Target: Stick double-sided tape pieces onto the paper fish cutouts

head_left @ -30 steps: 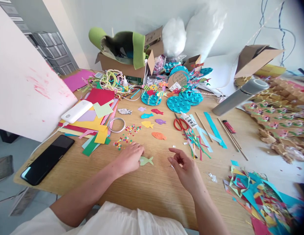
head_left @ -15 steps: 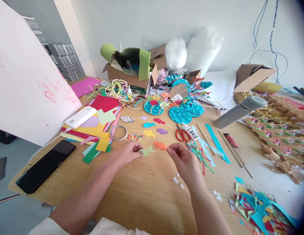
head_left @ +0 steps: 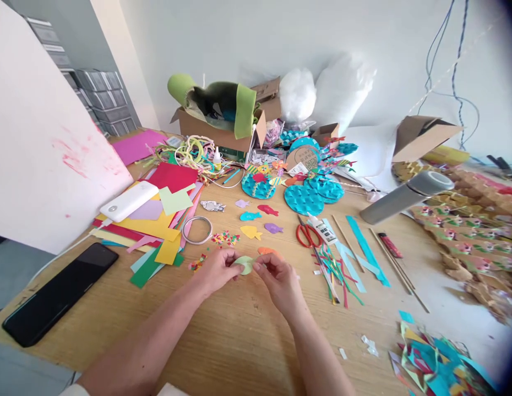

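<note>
Where the two hands met: the left hand [head_left: 218,270] pinched one end of a pale green paper fish [head_left: 244,265], and the right hand [head_left: 279,279] gripped the other end between thumb and fingers.
Pinch: so thin a piece seemed to call for light, even fingertip pressure, since a hard squeeze or an uneven pull could have creased or torn it.
Steadiness: keeping both hands close together, as they were, looked like the best way to control the paper; a slow turn at the narrow end would probably have been safest.
Pale green fish: it lay low over the near middle of the wooden table [head_left: 235,341], its middle rounded and plain, both ends hidden by fingers; whether it touched the wood could not be told.
Orange paper fish [head_left: 269,252]: flat just beyond the right hand, partly covered by it.
Farther fish: a yellow one [head_left: 250,232], a purple one [head_left: 273,227], a blue one [head_left: 250,216] and a red one [head_left: 268,210], all lying flat.
Beyond the left hand: small paper confetti [head_left: 225,237].
Beyond the right hand: red-handled scissors [head_left: 308,231] just beside a white glue bottle [head_left: 323,230].
</note>
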`<state>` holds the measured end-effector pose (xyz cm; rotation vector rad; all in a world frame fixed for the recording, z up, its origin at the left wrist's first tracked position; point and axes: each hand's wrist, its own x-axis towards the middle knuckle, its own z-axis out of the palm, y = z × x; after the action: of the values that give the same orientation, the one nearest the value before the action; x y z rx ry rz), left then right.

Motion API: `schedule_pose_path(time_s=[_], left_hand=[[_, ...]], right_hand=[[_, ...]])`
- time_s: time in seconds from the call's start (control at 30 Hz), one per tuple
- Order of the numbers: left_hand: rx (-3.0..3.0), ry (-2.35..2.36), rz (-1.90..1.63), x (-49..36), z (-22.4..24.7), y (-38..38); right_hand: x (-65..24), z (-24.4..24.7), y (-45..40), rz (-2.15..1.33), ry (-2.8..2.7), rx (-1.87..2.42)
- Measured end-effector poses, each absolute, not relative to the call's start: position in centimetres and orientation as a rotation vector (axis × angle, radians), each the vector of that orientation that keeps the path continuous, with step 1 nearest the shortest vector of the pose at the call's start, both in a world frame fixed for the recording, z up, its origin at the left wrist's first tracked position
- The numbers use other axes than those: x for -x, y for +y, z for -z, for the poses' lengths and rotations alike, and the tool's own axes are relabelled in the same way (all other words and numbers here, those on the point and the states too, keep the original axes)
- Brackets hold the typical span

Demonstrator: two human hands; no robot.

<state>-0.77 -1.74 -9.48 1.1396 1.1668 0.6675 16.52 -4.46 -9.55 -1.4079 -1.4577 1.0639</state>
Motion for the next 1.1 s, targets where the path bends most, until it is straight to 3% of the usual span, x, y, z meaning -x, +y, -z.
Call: schedule_pose_path(time_s=[0.73,1.1], left_hand=[[-0.927,0.905,-1.096,-0.5,9.4,-2.9],[-0.933,0.984,-1.225,-0.6,10.2,-3.1]], right_hand=[[-14.3,10.2,-5.4,-0.922,-1.119,1.429],[-14.3,10.4,-5.6,-0.844,-1.280,1.389]])
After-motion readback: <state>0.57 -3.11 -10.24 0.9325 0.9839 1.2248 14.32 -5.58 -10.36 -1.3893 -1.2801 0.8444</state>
